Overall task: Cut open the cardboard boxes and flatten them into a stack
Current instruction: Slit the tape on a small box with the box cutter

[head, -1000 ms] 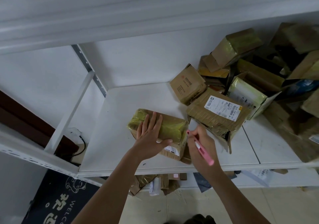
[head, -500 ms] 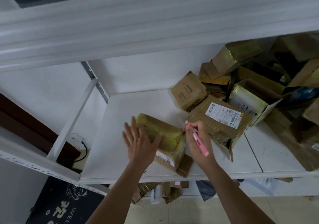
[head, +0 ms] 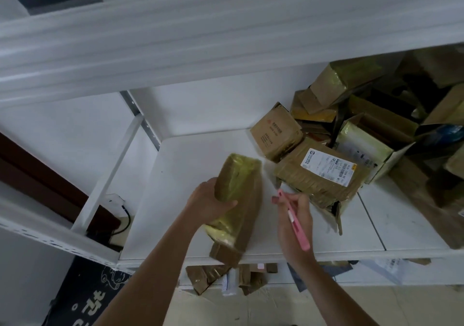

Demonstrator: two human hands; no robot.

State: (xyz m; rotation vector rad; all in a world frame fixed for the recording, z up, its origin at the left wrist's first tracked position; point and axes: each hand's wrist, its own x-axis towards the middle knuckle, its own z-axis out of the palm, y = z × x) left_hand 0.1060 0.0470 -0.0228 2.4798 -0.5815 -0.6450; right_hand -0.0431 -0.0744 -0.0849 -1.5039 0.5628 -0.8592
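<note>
Since half a second ago the left hand (head: pixel 209 203) has turned the taped box (head: pixel 237 200) endwise, gripping it near the shelf (head: pixel 180 175) front edge. The right hand (head: pixel 295 221) holds the pink cutter (head: pixel 293 221); the label print on the neighbouring box (head: pixel 319 175) is unreadable.

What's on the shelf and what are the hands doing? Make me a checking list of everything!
Surface: white shelf, bare at its left.
Job's things: yellow-taped box tilted up; pink cutter.
Clutter: labelled box, pile of boxes at right; cardboard scraps below.
Hands: left hand grips the taped box; right hand holds the cutter, apart from it.
Cables: black cable at left.
Surroundings: dark mat on the floor.
</note>
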